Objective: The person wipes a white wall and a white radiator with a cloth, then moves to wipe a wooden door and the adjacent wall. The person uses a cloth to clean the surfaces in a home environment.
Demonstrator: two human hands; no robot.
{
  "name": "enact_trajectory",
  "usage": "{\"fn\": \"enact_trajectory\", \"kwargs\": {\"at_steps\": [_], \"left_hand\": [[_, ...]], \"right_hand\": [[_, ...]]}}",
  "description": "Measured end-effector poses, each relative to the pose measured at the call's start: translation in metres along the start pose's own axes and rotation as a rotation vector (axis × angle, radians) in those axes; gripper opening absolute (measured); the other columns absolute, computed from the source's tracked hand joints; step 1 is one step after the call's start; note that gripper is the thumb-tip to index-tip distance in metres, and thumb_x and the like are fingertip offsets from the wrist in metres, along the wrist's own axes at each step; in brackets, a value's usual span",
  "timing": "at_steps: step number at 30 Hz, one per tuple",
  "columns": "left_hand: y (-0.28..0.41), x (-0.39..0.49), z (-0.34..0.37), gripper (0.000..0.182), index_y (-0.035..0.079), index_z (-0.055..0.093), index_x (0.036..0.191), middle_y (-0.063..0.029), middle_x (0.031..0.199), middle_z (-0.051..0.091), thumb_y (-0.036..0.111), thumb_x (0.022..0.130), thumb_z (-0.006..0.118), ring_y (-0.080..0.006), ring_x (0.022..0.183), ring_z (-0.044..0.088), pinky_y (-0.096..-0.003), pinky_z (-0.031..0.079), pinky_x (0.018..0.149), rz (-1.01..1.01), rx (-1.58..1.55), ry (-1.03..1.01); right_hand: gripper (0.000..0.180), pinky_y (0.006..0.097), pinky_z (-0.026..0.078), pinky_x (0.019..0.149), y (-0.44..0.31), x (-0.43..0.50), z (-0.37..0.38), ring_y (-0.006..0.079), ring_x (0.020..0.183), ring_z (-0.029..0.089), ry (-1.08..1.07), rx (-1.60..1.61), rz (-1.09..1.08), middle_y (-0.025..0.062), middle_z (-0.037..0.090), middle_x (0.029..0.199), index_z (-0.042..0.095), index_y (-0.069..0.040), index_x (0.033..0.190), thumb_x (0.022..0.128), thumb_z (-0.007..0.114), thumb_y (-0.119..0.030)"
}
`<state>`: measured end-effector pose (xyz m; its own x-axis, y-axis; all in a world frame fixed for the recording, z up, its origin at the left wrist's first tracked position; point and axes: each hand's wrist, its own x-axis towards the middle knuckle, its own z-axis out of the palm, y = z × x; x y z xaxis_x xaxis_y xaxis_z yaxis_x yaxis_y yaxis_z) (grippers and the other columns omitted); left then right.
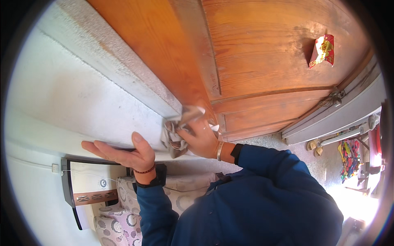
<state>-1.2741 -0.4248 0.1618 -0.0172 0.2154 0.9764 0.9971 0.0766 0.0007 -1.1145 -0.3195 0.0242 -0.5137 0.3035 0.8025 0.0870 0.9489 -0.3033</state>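
Note:
My right hand (pixel 200 138) grips a crumpled grey-and-brown cloth (pixel 174 136), blurred by motion. It presses at the lower end of an orange wooden door frame (pixel 166 61), where the frame meets the white wall (pixel 80 89). A silver bangle circles that wrist. My left hand (pixel 129 155) holds nothing, with fingers stretched out and thumb apart, close by the white wall; whether it touches the wall I cannot tell. A dark beaded bracelet is on the left wrist. Beside the frame lies a wooden panelled door (pixel 261 61) with dusty grooves.
A red and gold paper decoration (pixel 321 50) sticks out from the door. A metal latch (pixel 335 97) is at its far edge. Patterned fabric covers (pixel 123 227) and a dark-framed appliance (pixel 92 178) lie at lower left. Sandals (pixel 314 147) rest on the speckled floor at right.

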Motion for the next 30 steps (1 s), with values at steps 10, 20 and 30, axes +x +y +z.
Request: {"fn": "enact_trajectory", "kwargs": {"at_steps": [10, 20, 30], "left_hand": [[0.003, 0.004, 0.006, 0.092, 0.003, 0.009, 0.162, -0.0214, 0.167, 0.007, 0.025, 0.088, 0.059, -0.0359, 0.148, 0.027, -0.0508, 0.029, 0.119, -0.056, -0.129, 0.019], [0.01, 0.006, 0.006, 0.09, 0.003, 0.01, 0.162, -0.0206, 0.167, 0.006, 0.023, 0.089, 0.058, -0.037, 0.148, 0.027, -0.0538, 0.028, 0.119, -0.06, -0.128, 0.017], [0.01, 0.0, 0.006, 0.081, 0.004, 0.016, 0.16, -0.0234, 0.167, 0.005, 0.022, 0.093, 0.058, -0.0419, 0.151, 0.019, -0.0572, 0.023, 0.12, -0.076, -0.092, 0.034]], "right_hand": [[0.055, 0.0472, 0.049, 0.098, 0.04, -0.155, 0.107, 0.044, 0.115, 0.059, -0.359, 0.8, 1.079, 0.0217, 0.062, 0.124, 0.054, -0.003, 0.134, 0.08, 0.064, 0.0], [0.047, 0.034, 0.055, 0.091, 0.031, -0.079, 0.064, 0.0203, 0.105, 0.065, -0.231, 1.63, 1.487, 0.0091, 0.064, 0.119, 0.056, 0.0, 0.137, 0.091, 0.061, 0.005], [0.06, 0.0441, 0.052, 0.091, -0.014, 0.053, -0.087, 0.0408, 0.107, 0.06, 0.131, 0.462, 0.418, 0.0224, 0.056, 0.119, 0.051, 0.001, 0.131, 0.073, 0.068, 0.003]]}}
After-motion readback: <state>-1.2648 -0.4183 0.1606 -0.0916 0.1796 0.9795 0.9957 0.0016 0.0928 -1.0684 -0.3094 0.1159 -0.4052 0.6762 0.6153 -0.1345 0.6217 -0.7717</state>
